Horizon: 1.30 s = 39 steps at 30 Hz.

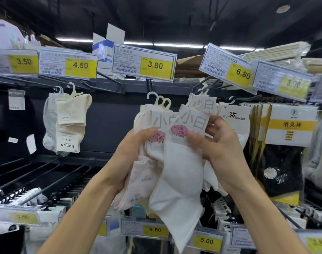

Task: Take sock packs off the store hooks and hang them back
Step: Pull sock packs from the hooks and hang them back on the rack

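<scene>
My left hand (138,143) grips a bunch of white and pale pink sock packs (143,171) with white plastic hangers (161,101) sticking up above them, off any hook. My right hand (217,138) pinches the card label of the front white sock pack (180,176), which overlaps the bunch. Behind them more white packs (202,103) of the same kind hang on a store hook under the 6.80 price tag (228,67). The hook under the 3.80 tag (144,62) is mostly hidden.
Cream and grey sock packs (68,123) hang at left under the 4.50 tag. Kunao Socks packs (233,116) and black packs with yellow labels (288,143) hang at right. Long bare black hooks (46,178) jut out at lower left. Price rails run along the bottom.
</scene>
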Each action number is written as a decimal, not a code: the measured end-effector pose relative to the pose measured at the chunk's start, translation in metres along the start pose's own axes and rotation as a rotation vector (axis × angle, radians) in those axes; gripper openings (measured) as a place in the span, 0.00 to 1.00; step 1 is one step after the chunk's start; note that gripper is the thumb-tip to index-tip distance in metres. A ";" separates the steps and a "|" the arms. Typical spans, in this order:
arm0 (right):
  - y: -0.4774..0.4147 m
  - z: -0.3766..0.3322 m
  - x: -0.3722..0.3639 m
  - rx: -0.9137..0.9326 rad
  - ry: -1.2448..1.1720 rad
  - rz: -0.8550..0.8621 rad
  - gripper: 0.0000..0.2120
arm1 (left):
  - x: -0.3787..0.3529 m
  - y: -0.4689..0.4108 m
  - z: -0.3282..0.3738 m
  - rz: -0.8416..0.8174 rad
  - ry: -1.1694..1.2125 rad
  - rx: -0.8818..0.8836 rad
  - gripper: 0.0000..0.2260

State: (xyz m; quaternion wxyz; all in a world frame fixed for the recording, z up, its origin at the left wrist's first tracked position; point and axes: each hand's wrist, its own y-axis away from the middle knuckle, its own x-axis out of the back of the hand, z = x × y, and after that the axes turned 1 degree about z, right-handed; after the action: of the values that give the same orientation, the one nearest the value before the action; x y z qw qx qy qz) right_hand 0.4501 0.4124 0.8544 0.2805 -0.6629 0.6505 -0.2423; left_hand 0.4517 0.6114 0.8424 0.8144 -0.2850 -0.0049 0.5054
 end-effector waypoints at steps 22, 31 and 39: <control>0.010 -0.007 0.054 -0.075 -0.385 -0.006 0.16 | 0.013 -0.005 0.009 0.061 0.035 0.000 0.23; -0.063 0.010 0.041 0.126 0.325 0.183 0.10 | -0.003 -0.011 -0.012 0.112 -0.025 -0.056 0.16; -0.081 0.033 0.037 0.072 0.509 0.105 0.27 | -0.006 -0.005 -0.009 0.211 -0.092 -0.152 0.07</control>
State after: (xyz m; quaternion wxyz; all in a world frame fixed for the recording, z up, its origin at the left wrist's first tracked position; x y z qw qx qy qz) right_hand 0.5327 0.3773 0.8849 0.1431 -0.5355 0.7247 -0.4094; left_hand 0.4549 0.6008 0.8390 0.7317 -0.3211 -0.0505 0.5991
